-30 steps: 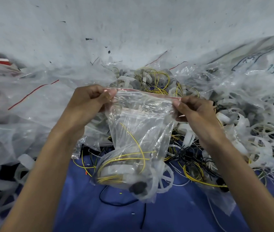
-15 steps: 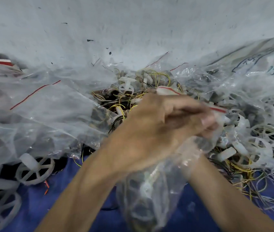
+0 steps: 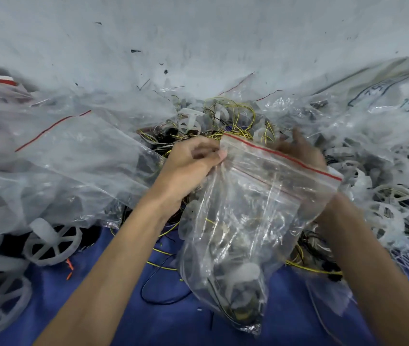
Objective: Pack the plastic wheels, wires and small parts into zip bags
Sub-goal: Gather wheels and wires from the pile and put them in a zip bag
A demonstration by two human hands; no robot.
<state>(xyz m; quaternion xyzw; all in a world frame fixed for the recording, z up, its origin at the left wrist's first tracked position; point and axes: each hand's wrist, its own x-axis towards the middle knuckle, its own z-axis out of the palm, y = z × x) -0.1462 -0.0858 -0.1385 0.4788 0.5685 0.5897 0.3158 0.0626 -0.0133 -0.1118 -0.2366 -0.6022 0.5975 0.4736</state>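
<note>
A clear zip bag (image 3: 243,221) with a red seal line hangs in front of me, filled with white plastic wheels, yellow and black wires and small parts. My left hand (image 3: 191,161) pinches its top left corner. My right hand (image 3: 295,146) lies behind the bag's upper right part, blurred and mostly hidden by the plastic, so its grip is unclear. The bag's top edge slants down to the right. Behind the bag lies a pile of loose yellow and black wires (image 3: 233,116).
Empty clear zip bags (image 3: 61,151) are heaped at the left. Loose white wheels lie at the lower left (image 3: 51,240) and in a tangle at the right (image 3: 393,203). A blue cloth (image 3: 123,308) covers the surface. A printed white sack (image 3: 385,91) sits at the far right.
Both hands first held the bag's mouth stretched wide. My left hand then ran across the top to the right. Now it is back at the left corner and the bag hangs tilted.
</note>
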